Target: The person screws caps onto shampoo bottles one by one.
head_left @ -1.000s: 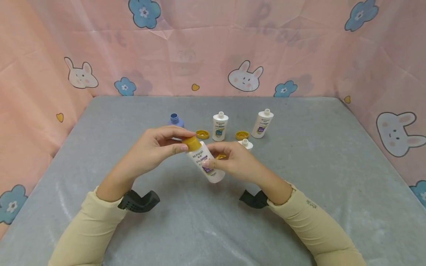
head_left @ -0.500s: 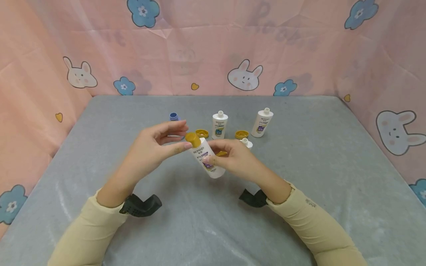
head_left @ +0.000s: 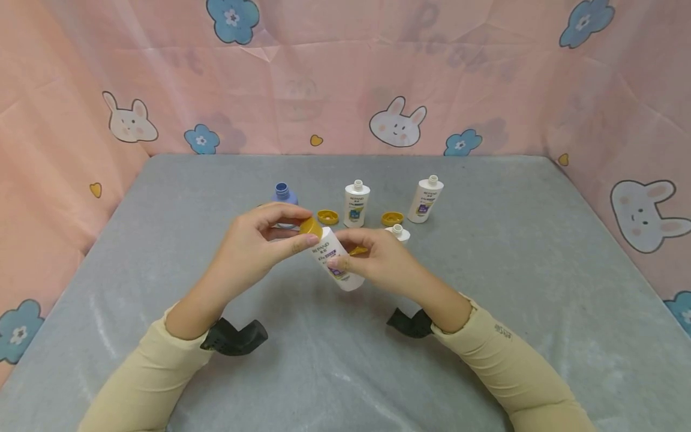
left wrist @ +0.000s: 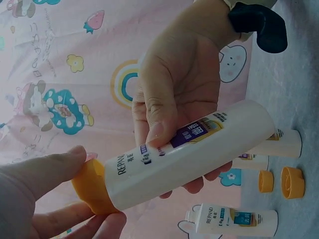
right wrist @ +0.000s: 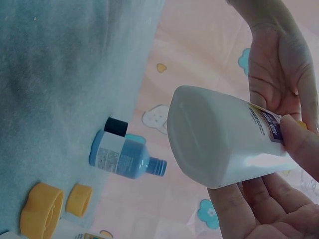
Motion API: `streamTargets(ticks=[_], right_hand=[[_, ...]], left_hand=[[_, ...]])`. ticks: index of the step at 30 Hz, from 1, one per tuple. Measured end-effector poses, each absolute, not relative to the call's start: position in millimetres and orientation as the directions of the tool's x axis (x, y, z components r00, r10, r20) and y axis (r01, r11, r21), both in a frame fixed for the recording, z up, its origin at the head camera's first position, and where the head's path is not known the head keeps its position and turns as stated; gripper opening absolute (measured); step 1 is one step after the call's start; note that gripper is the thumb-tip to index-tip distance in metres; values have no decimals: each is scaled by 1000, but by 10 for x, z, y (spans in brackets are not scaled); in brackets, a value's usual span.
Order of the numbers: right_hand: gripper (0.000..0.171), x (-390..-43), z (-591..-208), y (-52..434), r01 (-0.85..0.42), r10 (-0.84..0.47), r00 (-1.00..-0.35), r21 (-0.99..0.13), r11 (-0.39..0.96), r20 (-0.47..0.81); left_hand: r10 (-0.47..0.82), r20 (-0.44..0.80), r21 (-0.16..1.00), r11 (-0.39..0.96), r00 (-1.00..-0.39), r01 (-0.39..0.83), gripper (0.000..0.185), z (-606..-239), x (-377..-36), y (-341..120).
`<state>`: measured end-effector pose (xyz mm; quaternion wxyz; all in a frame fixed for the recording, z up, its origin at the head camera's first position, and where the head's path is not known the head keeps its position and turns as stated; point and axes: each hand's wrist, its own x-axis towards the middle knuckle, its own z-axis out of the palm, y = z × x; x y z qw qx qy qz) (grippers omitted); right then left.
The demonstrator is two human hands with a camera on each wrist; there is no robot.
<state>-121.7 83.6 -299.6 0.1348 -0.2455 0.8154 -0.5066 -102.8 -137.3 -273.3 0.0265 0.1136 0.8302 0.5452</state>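
Our left hand (head_left: 259,240), fingers spread off it a moment ago, again pinches the cap (head_left: 311,227); our right hand (head_left: 378,261) grips the bottle (head_left: 337,264), so twisting continues.

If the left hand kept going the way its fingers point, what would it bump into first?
Probably the right hand. The left hand points rightward, pinching the yellow cap of the white plastic bottle the right hand holds. Depth is hard to judge.

A white REPAND bottle (head_left: 336,260) with a purple label, tilted up-left above the grey table (head_left: 486,252), wears a yellow cap (head_left: 310,227) on its neck.
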Motion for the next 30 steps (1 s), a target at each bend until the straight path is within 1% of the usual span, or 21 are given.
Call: streamTargets(ticks=[4, 7, 10, 12, 15, 19, 30], right_hand=[[30, -1225, -3009, 840, -263, -537, -843, -891, 370, 26], [31, -1228, -3014, 839, -261, -537, -844, -891, 373, 23], [31, -1227, -3011, 836, -253, -532, -846, -891, 377, 15], [32, -1225, -3007, 835, -249, -529, -848, -890, 382, 10], [31, -1224, -3005, 836, -249, -528, -849, -888, 387, 8], [31, -1221, -3004, 836, -247, -529, -849, -888, 388, 5], [30, -1221, -3006, 840, -246, -532, -847, -887, 391, 0]], left_hand=[[257, 99, 919, 346, -961, 188, 39, -2745, -1049, -1389], [276, 104, 924, 329, -956, 195, 44, -2740, -1058, -1404], [260, 84, 933, 319, -962, 167, 47, -2726, -1059, -1416], [238, 67, 934, 327, -969, 145, 46, -2719, -1058, -1415], [215, 37, 930, 351, -976, 113, 39, -2719, -1053, -1407], [226, 32, 926, 360, -974, 114, 34, -2717, -1049, -1404], [310, 105, 923, 323, -945, 209, 35, -2749, -1073, -1418]])
